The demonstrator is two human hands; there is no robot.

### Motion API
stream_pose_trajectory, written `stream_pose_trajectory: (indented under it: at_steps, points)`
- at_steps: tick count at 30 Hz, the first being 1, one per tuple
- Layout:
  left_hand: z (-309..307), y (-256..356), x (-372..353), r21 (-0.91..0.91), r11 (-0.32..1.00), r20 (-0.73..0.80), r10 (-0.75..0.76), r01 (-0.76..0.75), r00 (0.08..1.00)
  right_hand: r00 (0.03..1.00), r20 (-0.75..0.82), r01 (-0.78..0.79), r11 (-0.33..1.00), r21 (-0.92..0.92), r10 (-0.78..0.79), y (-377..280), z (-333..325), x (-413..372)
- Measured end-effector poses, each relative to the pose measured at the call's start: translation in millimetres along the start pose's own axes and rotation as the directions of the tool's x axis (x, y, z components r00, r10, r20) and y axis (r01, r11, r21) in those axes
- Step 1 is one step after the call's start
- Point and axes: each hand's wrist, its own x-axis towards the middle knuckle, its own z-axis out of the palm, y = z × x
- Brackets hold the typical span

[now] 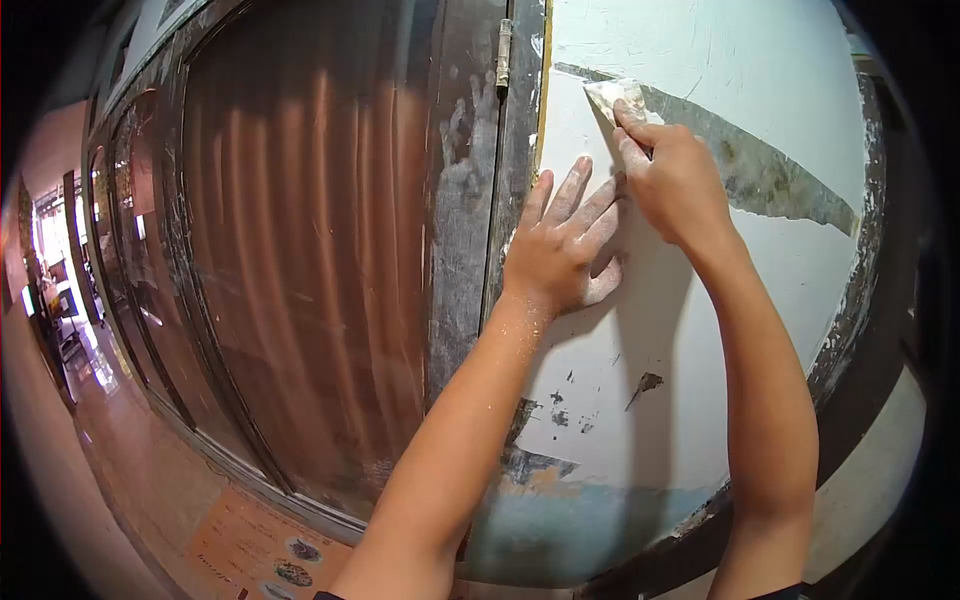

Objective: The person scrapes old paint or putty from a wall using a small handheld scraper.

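Observation:
My right hand (672, 175) grips a scraper (612, 98) whose blade is covered in whitish paste or flakes. The blade lies against the upper part of the wall panel (640, 330), at the left end of a bare grey strip (760, 160). Lower and to the left, my left hand (568, 235) rests with spread fingers on the white surface. White dust coats the fingers of both hands. Most of the scraper's handle is hidden inside my right hand.
Left of the panel stands a dark wooden door frame (465, 200) with a metal hinge (504, 55). Behind its glass hangs a brown curtain (310, 230). Dark chipped patches (648, 384) mark the lower panel. A printed cardboard sheet (260, 540) lies on the floor at lower left.

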Motion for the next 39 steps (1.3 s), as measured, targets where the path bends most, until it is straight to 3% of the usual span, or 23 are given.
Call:
stream_pose_trajectory:
  at_steps: [4,8,10,14,15,16,19,20,22,24,25,27,32,34,36,39]
  points:
    - [0,1,0,-0.010,1.000,0.015,-0.014,0.014,1.000,0.997,0.064,-0.043,0.998,-0.054,0.046,-1,3,1]
    - [0,-1,-1,0.000,1.000,0.019,-0.004,0.004,1.000,0.996,-0.055,0.070,0.997,-0.013,-0.071,4,12,-2]
    - [-2,-1,1,-0.043,0.999,-0.001,-0.001,0.001,1.000,0.997,0.043,-0.070,0.998,-0.006,0.070,-8,10,0]
    - [-2,1,1,-0.018,1.000,-0.011,-0.001,0.001,1.000,0.996,0.032,-0.090,0.995,0.044,0.089,-14,10,-5]
    - [-2,1,1,-0.016,1.000,-0.012,-0.002,0.002,1.000,0.965,0.163,-0.221,0.973,0.067,0.208,-29,-4,-5]
    - [-2,1,1,-0.029,1.000,-0.009,-0.002,0.002,1.000,0.965,0.161,-0.219,0.973,0.069,0.205,-29,-1,-3]
    - [-4,1,1,-0.023,1.000,0.045,-0.011,0.012,0.999,0.998,-0.041,-0.047,0.999,0.000,0.047,-22,18,-3]
    - [-5,0,1,-0.003,1.000,0.091,-0.021,0.021,0.996,0.998,-0.038,-0.048,0.999,0.000,0.048,-19,17,-3]
    - [-1,1,1,0.001,1.000,0.030,-0.014,0.014,0.999,0.973,0.134,-0.203,0.972,0.117,0.187,-31,3,-5]
    - [0,1,0,-0.027,1.000,0.003,-0.014,0.014,1.000,0.979,0.117,-0.175,0.982,0.068,0.167,-24,11,-1]
    - [-2,-2,0,0.006,1.000,0.062,0.005,-0.005,0.998,0.993,0.051,-0.106,0.991,0.080,0.102,-19,19,2]
    - [-1,-1,-1,-0.025,1.000,0.037,-0.001,0.002,0.999,0.998,-0.053,-0.030,0.994,0.102,0.036,-16,27,0]
    - [0,0,0,-0.045,0.999,-0.003,-0.008,0.008,1.000,0.995,0.018,-0.098,0.993,0.067,0.097,-25,19,1]
    - [-1,-1,-2,-0.025,1.000,0.074,-0.006,0.008,0.997,0.996,0.020,-0.085,0.995,0.060,0.084,-21,21,3]
    - [1,-1,-1,-0.041,0.999,0.000,0.001,-0.001,1.000,0.997,0.024,-0.078,0.995,0.055,0.076,-22,19,2]
    - [0,0,-1,0.000,1.000,0.001,0.005,-0.005,1.000,0.977,0.144,-0.166,0.985,0.052,0.157,-28,9,3]
